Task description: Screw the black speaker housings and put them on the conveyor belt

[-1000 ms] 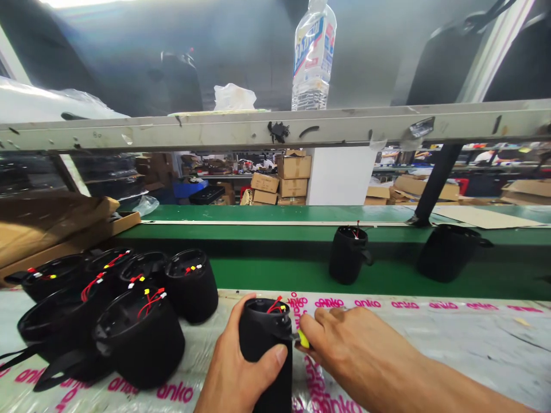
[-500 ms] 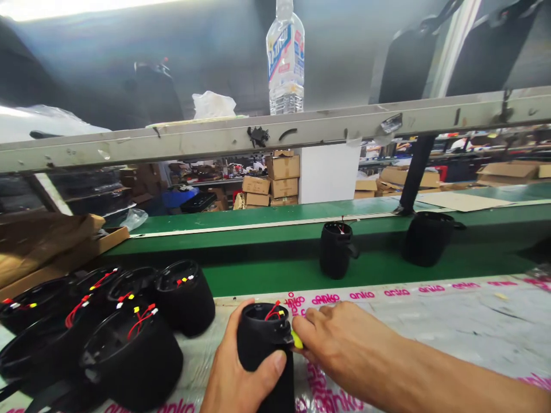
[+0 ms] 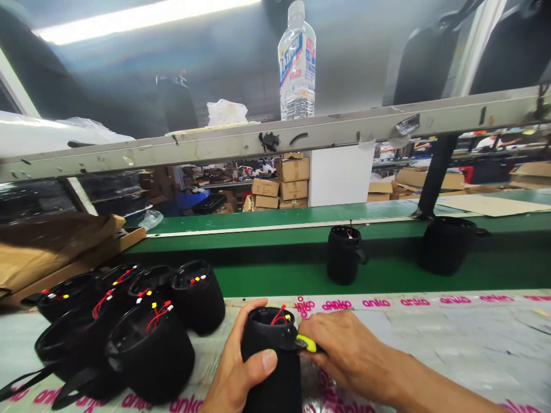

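Note:
My left hand wraps round a black cloth-covered cylindrical housing, thumb across its near side. Red wires with a red and a yellow connector stick up inside its open top. At the right of the rim, my right hand is closed on a small yellow tool, whose tip meets the rim near a black tab. The fingers hide most of the tool, so its exact kind does not show. On the left stand several similar black housings with red wires and coloured connectors.
Two more black housings, one narrow and one wider, stand on the green conveyor belt. A metal rail crosses above, bearing a plastic bottle. Plastic sheeting with pink lettering covers the worktop. A cardboard box sits left.
The view has shifted, so most things appear farther right. More of the yellow tool shows beside the rim. Both hands keep their holds on the housing and the tool.

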`<state>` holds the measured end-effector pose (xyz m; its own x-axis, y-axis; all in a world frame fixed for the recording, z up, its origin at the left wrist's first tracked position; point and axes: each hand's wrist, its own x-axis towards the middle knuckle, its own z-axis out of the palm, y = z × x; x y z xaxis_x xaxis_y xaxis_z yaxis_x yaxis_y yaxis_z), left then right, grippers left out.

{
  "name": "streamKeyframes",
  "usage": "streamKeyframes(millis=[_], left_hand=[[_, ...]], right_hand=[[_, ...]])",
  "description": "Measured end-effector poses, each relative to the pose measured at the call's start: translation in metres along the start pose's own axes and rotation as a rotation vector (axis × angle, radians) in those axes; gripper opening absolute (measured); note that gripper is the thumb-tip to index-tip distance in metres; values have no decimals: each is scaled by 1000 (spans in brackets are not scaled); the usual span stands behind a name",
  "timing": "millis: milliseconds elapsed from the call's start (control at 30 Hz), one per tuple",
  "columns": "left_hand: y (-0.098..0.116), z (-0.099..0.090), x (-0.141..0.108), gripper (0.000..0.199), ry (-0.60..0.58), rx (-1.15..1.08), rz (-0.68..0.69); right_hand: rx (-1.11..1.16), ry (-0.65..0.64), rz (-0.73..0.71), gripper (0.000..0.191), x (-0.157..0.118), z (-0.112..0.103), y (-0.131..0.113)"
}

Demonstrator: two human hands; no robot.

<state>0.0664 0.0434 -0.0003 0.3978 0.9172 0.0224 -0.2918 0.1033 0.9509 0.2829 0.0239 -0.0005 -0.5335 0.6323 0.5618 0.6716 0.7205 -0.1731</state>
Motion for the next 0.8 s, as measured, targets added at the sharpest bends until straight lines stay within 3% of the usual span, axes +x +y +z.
streamKeyframes(millis=[67,133,267,533,800], left_hand=[[1,0,0,77,48,-77,-47],[2,-1,0,79,102,-87,-52],[6,-2,0,89,203,121,73],[10,4,-2,89,301,336,190],[10,7,-2,83,348,397,226]], right_hand=[[67,93,54,26,1,0,-3],[58,108,151,25,3,0,-7],[-72,-45,273,7,6,0,-15],[-310,-114,195,19,19,-1,-33],[-378,-95,149,21,19,1,-31]])
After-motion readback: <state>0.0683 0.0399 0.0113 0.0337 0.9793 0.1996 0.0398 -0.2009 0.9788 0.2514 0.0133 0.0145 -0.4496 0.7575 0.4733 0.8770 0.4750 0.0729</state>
